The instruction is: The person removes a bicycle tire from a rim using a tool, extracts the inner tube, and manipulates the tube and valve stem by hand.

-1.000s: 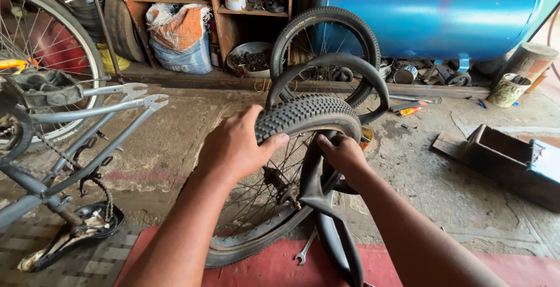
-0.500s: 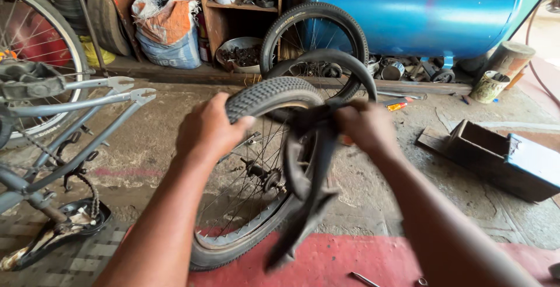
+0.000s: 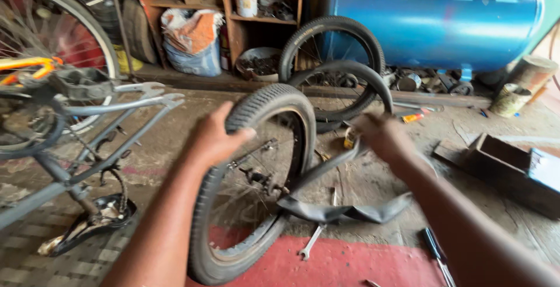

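A: Two hands busy: the left hand (image 3: pixel 214 138) grips the wheel (image 3: pixel 256 176) standing centre on the red mat (image 3: pixel 350 266).
B: And the right hand (image 3: pixel 382 138) pulls the inner tube (image 3: pixel 344 211) mostly out; a bit remains inside.

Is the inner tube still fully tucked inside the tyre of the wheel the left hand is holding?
No: the inner tube hangs loose outside the tyre, pulled out by the right hand while the left hand grips the tread.
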